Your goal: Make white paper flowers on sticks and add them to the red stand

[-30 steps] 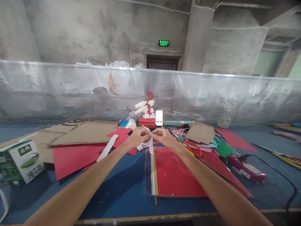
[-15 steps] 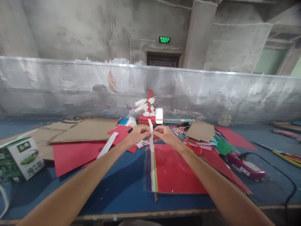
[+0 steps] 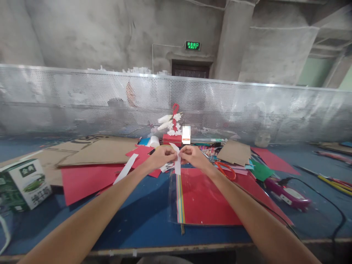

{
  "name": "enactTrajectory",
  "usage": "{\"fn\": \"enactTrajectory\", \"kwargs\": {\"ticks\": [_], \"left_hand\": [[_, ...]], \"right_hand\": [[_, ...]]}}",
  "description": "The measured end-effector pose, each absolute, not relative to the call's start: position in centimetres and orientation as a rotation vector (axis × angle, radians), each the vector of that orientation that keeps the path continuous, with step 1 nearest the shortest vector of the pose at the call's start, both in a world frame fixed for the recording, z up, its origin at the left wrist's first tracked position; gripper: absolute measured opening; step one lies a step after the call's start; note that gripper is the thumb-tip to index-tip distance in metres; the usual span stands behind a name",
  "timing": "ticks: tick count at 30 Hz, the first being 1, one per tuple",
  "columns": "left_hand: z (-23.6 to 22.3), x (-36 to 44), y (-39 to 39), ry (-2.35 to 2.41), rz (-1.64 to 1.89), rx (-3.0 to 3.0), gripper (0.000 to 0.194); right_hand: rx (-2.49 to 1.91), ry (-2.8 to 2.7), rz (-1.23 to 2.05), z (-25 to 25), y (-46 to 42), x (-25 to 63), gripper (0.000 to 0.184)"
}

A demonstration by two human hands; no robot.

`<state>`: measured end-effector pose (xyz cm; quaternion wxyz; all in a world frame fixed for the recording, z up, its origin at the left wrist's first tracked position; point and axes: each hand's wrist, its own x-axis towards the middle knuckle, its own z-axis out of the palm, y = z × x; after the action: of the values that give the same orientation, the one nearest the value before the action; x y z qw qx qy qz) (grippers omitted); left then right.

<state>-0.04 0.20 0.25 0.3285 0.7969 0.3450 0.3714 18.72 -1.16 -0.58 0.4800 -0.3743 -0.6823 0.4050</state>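
Between my two hands a narrow white paper strip [image 3: 177, 168] stands roughly upright over the table. My left hand [image 3: 162, 156] pinches it from the left, and my right hand [image 3: 191, 155] pinches it from the right, fingertips almost meeting. Below the strip lies a clear-sleeved pack of coloured paper [image 3: 209, 200], red on top with striped edges at its left. Another white paper strip [image 3: 125, 169] rests on red paper to the left. Behind my hands stands a red paper piece with white flowers [image 3: 174, 123], beside a lit phone [image 3: 186, 135].
Cardboard sheets [image 3: 101, 151] and red paper [image 3: 88, 181] cover the left side, with a green-white carton [image 3: 26, 185] in front. On the right are brown card [image 3: 235, 152], green paper [image 3: 260, 169], a purple device [image 3: 288, 194] with a black cable, and yellow-handled pliers [image 3: 334, 184]. A perforated metal screen [image 3: 82, 99] runs behind.
The white strip has shifted in my fingers: its top now leans further left and its lower end hangs slightly higher. Both hands stay in nearly the same place.
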Motion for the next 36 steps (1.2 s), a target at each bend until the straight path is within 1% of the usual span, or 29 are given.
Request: {"fn": "enactTrajectory", "kwargs": {"ticks": [3,6,11,17,25,36], "left_hand": [[0.18,0.03,0.21,0.86,0.968,2.054,0.015],[0.13,0.16,0.25,0.868,0.975,2.027,0.013],[0.21,0.28,0.29,0.928,1.001,2.026,0.019],[-0.06,0.15,0.77,0.883,0.986,2.041,0.025],[-0.32,-0.12,0.9,0.885,0.971,2.104,0.023],[-0.06,-0.18,0.6,0.838,0.946,2.103,0.027]], "right_hand": [[-0.89,-1.686,0.897,-0.57,-1.11,18.77,0.013],[-0.869,-1.685,0.872,-0.69,-0.88,18.83,0.015],[-0.869,-1.723,0.878,-1.13,-0.43,18.84,0.016],[-0.843,-1.725,0.938,-1.29,-0.53,18.75,0.016],[-0.877,-1.703,0.94,-1.21,-0.55,18.72,0.015],[-0.888,-1.73,0.896,-1.31,-0.36,18.97,0.019]]}}
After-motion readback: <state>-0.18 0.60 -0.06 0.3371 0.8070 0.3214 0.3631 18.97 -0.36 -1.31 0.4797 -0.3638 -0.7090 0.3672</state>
